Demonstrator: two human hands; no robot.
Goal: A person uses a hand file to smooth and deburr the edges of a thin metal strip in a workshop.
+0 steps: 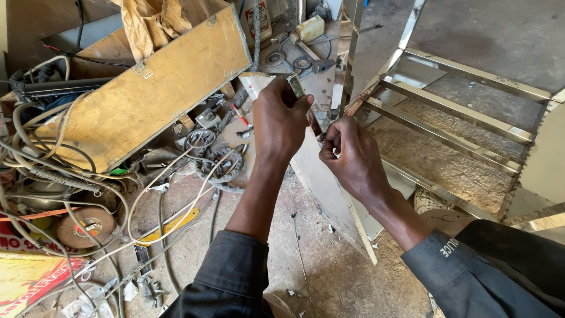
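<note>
Your left hand (281, 121) pinches a small metal hinge (296, 86); your right hand (352, 156) is clenched beside the steel sheet (321, 182). Its sharp edge beneath your fingers could cut you if either hand slips.

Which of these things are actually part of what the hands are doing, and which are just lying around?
In hand:
left hand gripping small metal piece
right hand pinching at the sheet's edge
metal sheet

Lying about:
wooden box
cables
grinding disc
metal frame

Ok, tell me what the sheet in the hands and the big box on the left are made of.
Sheet: probably stainless steel, judging by its thin, pale grey surface with a dull shine. Big box: looks like bare plywood, tan and scuffed, with small metal corner fittings.
</note>
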